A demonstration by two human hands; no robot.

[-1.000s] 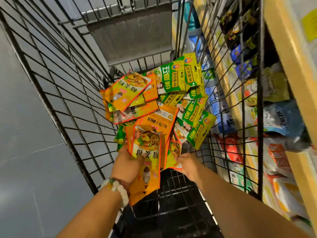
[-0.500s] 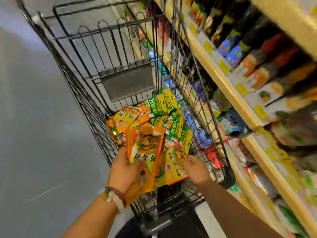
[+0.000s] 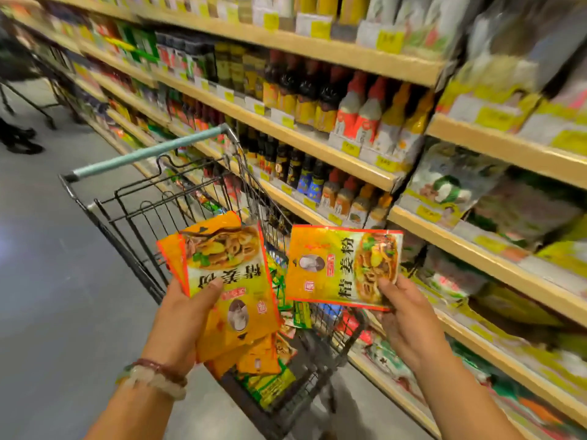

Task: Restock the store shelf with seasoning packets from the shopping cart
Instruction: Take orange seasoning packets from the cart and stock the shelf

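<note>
1. Nearest to us, our left hand (image 3: 187, 308) grips a fanned stack of orange seasoning packets (image 3: 227, 281), thumb pressed across the front of the top one and fingers curled behind. A second ago this hand was down in the shopping cart (image 3: 133, 214) gathering them; now the stack is lifted clear above the cart's rim.
2. Our right hand (image 3: 401, 308) pinches a single orange packet (image 3: 344, 266) by its lower right corner, thumb on the printed face. Half a second ago it was only pulling this packet out of the pile; now it is raised and held level, separate from the left stack.
3. We judge the picking step over: both hands are loaded, our gaze has swung from the basket up to the shelves, and the next thing is to find the matching slot.
4. The packets are flat, glossy pouches, orange-yellow with red edging, a noodle dish photo and large dark characters. They look thin and slippery, so the fanned stack could slide apart.
5. Just behind, the cart still holds more packets (image 3: 273, 366), orange and green, loose at the bottom.
6. Farther right, the wooden store shelf (image 3: 495, 263) carries bagged goods, blurred; we cannot tell which bay takes these packets.
7. Beyond, sauce bottles (image 3: 359, 112) line the upper shelves, with yellow price tags along the edges.
</note>
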